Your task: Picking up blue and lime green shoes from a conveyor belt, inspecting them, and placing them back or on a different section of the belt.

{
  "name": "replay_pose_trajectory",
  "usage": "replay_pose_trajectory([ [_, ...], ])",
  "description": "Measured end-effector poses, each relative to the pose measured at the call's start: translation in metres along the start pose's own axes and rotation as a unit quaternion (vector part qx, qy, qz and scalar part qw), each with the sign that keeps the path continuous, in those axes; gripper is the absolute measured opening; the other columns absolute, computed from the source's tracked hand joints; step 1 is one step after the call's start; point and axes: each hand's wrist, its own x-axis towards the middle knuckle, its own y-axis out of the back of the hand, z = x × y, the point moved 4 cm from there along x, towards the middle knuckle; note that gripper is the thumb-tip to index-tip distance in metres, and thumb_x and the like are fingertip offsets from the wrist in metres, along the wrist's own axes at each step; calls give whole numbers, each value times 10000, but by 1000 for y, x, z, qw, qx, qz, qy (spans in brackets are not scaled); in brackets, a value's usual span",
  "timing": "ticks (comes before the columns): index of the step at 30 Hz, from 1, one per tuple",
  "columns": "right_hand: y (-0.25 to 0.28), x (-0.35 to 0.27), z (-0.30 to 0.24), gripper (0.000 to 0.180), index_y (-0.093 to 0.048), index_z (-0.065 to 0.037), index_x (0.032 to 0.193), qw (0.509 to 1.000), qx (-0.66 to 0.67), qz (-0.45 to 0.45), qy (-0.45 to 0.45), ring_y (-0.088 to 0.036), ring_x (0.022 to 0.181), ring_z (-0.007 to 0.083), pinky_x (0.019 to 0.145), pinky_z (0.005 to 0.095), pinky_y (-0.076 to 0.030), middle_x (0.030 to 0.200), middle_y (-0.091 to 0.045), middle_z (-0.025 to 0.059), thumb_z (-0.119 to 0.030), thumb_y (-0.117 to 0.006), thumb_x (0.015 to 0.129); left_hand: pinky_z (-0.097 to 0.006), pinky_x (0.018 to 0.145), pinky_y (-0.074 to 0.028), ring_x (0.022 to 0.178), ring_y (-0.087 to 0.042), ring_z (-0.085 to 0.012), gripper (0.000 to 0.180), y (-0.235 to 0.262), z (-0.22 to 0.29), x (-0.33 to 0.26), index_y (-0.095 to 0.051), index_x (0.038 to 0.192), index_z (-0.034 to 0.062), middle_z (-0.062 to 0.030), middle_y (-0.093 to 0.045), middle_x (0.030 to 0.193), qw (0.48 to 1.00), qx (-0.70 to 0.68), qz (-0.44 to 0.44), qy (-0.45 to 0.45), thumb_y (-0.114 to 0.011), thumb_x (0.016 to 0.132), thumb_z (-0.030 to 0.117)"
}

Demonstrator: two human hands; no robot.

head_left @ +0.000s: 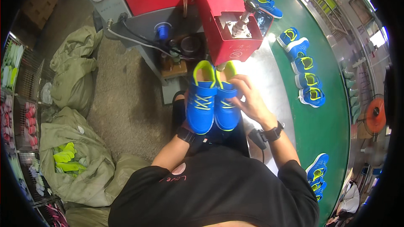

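Two blue shoes are up in the person's hands, side by side, in front of the red machine (227, 21). Their toes point near, and their bright yellow-green insides face the far side. The left shoe (201, 115) and the right shoe (226, 115) look to be touching. A small tip under the machine is close to their open ends; I can't tell if it touches.

The left hand (186, 125) is mostly hidden by the left shoe, so I can't tell how its fingers sit. The right hand (251, 101) has its finger and thumb bent and a bit apart at the strap of the right shoe. I can't tell if it pinches.

The step now looks like lining up the pair at the machine. I think the next move calls for keeping both shoes even and steady, with fingers away from the tip.

Now to count. There are two shoes in the hands and one machine. On the green tabletop (311, 134) to the right, one shoe (268, 6) is far off, five shoes (304, 64) make a row, and a near bunch (317, 172) looks like three, but they overlap.
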Motion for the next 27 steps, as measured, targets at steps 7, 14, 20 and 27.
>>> replay_pose_trajectory([
  [7,8,12,-23,460,-534,-46,1195,985,-29,88,143,-601,1018,337,810,385,-522,1238,-498,141,-17,-722,776,-245,717,-528,856,-606,-99,126,0,34,2,-588,1082,72,-19,-629,976,987,129,2,-98,-533,981,121],
  [14,9,-5,-33,461,-532,-26,1192,994,-34,33,103,-635,943,320,806,373,-529,1197,-526,136,-56,-741,783,-215,670,-522,818,-612,-68,108,-2,33,-20,-603,1055,73,1,-637,937,965,233,-25,-118,-577,960,117],
  [20,39,4,-11,327,-564,-50,1242,985,-118,-93,80,-651,841,296,800,387,-541,1249,-533,113,-165,-596,938,-289,855,-537,1000,-611,-140,271,3,19,0,-524,1259,83,-70,-623,1123,980,189,10,-55,-500,1008,184],
  [27,81,-64,29,356,-649,-160,1135,906,-395,-32,150,-583,919,197,757,353,-491,1123,-603,-11,-148,-594,783,-407,1049,-424,1206,-542,-287,679,-41,-83,25,-388,1409,-21,-187,-513,1370,897,-139,-104,407,-336,1009,525],
])
